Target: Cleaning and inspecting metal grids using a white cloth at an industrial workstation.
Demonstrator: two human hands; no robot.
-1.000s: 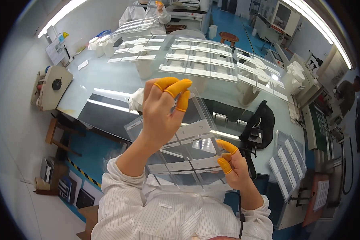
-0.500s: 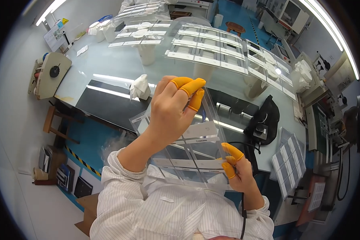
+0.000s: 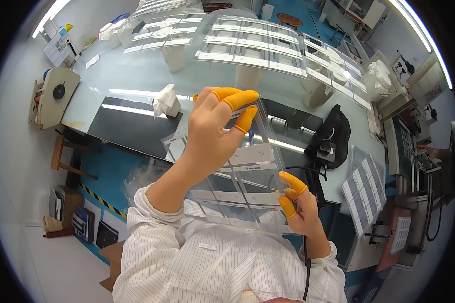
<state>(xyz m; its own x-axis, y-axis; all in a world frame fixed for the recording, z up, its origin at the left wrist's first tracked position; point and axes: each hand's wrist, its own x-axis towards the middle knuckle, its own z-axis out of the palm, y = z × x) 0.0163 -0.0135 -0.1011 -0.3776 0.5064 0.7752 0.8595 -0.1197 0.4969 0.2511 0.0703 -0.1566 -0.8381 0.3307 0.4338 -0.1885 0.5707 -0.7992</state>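
Note:
A clear plastic sheet (image 3: 220, 180) with white printed strips is held up close in front of my chest, tilted. My left hand (image 3: 215, 121), with orange finger cots on its fingertips, reaches across the sheet and closes thumb and fingers at its top edge, near the far right corner. Lower down, my right hand (image 3: 302, 209), also in orange finger cots, pinches the sheet's right edge between thumb and fingers. My left hand and forearm hide part of the sheet. Behind it, a small blue object shows near my left fingertips; I cannot make out what it is.
Similar sheets (image 3: 253, 44) rest on white tubs across the glass-topped table (image 3: 131, 70). A dark mat (image 3: 131, 132) and a crumpled white tissue (image 3: 166, 101) lie nearer. On the right are a black bag (image 3: 334, 136), a cable, and more sheets (image 3: 364, 194).
The head view has shifted slightly, so the table and background sit further left and higher. Both hands keep their hold on the sheet, with little movement.

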